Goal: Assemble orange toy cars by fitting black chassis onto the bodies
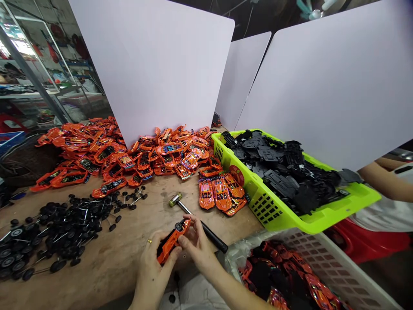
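Note:
Both of my hands hold an orange toy car body [172,240] with a black base fitted under it. My left hand [155,262] grips its lower end, and my right hand [196,245] pinches its upper end, where a black wheel shows. Just beyond my right hand lies a small hammer [193,217] with a black handle and a metal-capped head. To the left of my hands spreads a heap of black wheels on metal axles [64,228]. Many loose orange car bodies [129,157] lie further up the wooden workbench [106,275].
A lime-green plastic basket [335,215] of black car bases [284,168] sits on the bench's right. A white basket [332,267] of orange-and-black cars stands low at lower right. White divider panels [151,64] rise behind. A co-worker's arm [380,181] shows at far right.

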Demonstrator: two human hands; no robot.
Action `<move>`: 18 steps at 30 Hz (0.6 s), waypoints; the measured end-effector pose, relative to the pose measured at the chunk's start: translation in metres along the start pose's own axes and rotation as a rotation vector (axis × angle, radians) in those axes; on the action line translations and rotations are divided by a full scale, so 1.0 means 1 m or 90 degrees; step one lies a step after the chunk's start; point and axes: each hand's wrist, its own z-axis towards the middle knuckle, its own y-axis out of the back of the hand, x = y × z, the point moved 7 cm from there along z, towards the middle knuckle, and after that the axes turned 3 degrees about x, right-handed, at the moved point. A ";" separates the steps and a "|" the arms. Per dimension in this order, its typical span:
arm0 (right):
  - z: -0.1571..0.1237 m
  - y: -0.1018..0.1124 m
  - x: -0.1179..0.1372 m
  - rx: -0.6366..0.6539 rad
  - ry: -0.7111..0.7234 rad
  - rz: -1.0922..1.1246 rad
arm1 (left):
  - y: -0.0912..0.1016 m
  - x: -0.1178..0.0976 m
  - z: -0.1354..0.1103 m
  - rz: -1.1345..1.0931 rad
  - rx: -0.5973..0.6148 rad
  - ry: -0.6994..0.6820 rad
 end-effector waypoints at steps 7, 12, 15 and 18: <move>-0.005 -0.015 0.029 -0.003 0.044 -0.110 | -0.027 0.018 0.005 -0.264 0.100 0.176; 0.006 -0.020 0.047 0.046 0.061 -0.249 | -0.046 0.020 0.010 -0.541 0.024 0.249; 0.015 -0.018 0.059 0.082 0.063 -0.268 | -0.057 0.008 0.013 -0.666 0.035 0.304; 0.024 -0.013 0.065 0.112 0.042 -0.203 | -0.059 -0.007 0.015 -0.725 0.040 0.325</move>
